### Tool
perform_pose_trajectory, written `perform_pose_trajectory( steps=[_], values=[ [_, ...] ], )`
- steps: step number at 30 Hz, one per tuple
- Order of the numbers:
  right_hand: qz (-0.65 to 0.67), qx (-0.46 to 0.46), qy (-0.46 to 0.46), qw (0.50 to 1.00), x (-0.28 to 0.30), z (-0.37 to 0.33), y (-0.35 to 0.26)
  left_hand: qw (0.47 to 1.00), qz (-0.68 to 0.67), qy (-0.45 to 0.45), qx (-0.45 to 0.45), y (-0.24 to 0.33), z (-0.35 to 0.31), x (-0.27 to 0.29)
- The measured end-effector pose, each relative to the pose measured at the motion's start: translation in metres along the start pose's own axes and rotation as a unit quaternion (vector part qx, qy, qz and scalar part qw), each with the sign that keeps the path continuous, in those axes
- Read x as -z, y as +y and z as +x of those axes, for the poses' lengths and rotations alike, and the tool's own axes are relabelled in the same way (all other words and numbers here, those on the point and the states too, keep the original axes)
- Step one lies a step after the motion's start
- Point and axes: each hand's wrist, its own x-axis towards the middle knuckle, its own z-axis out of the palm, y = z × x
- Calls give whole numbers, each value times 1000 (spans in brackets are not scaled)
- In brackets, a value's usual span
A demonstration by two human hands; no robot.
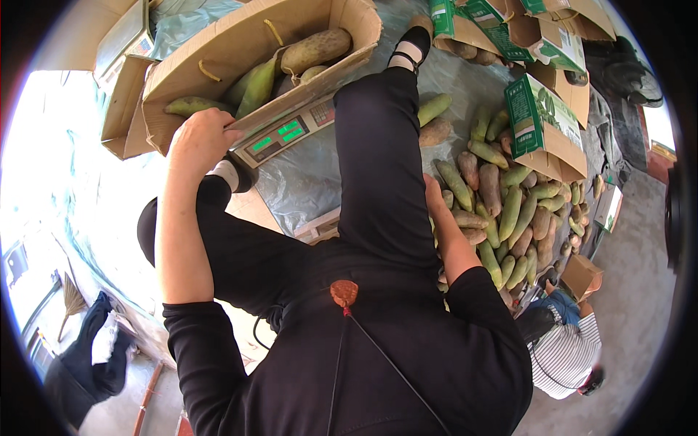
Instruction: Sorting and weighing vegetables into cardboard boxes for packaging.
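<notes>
An open cardboard box [163, 91] stands at the upper left on a digital scale [287, 136] with lit green displays. Inside lie several long cucumber-like gourds, among them a brown one [315, 51] and a green one [258, 89]. My left hand [200, 139] is closed over the box's near wall at its left end, the fingertips partly hidden. Beyond my right knee, my right hand [434, 195] reaches down beside a large pile of green and brown gourds [511, 211]. My leg hides most of its fingers, so what it touches cannot be made out.
Green-and-brown printed cartons [545, 127] stand at the upper right by the pile. A person in a striped shirt [571, 349] is at the lower right, near a small carton [582, 276]. Plastic sheeting [298, 185] covers the floor under the scale. A broom [71, 299] is far left.
</notes>
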Motion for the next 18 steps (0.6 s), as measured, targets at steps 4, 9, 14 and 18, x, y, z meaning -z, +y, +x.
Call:
perform_pose_trajectory(
  steps=[4, 9, 14, 18],
  values=[
    [26, 16, 3, 1000, 4, 9, 25, 1000, -13, -4, -18, 6, 6, 0],
    [-135, 89, -5, 987, -14, -27, -58, 1000, -5, 4, -18, -12, -6, -2],
    [-101, -29, -69, 992, -13, -22, -48, 1000, -28, -14, -2, 4, -1, 3],
    [-79, -65, -63, 993, -11, -20, -32, 999, -23, -21, 7, 10, 2, 5]
  ],
)
